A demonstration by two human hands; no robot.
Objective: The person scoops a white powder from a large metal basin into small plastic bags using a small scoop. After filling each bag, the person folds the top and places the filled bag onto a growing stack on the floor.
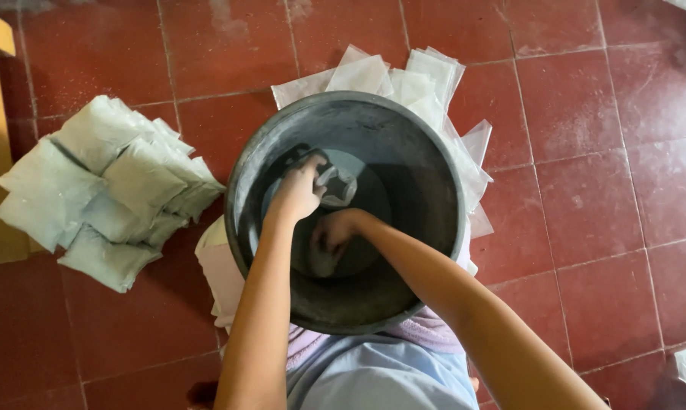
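- Down inside the dark bucket point(434, 190), both your hands are at work.
- Your left hand point(297, 193) pinches a clear bag point(339, 186) at its mouth.
- Your right hand point(331, 234) is curled low near the bottom; what it grips, you cannot tell.
- Filled bags point(115, 190) lie piled at left, empty bags point(419, 80) behind the bucket, on red tiles point(586, 114).
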